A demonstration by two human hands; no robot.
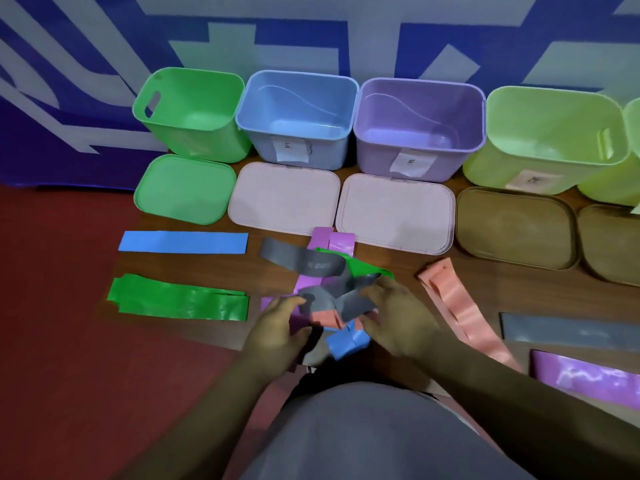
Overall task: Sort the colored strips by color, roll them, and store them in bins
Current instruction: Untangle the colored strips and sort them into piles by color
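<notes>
Reaching forward over the wooden table (398, 268), both forearms meet at a tangled pile of strips (332, 318). The left hand (277, 327) pinches one end of a crumpled grey strip (349, 301) in the pile; the right hand (398, 320) grips the other end, fingers bent. The strips look thin, flat and glossy. Left of the pile lie a blue strip (183, 242) and stacked green strips (180, 301); beyond it stand open, round-cornered plastic bins (381, 150).
</notes>
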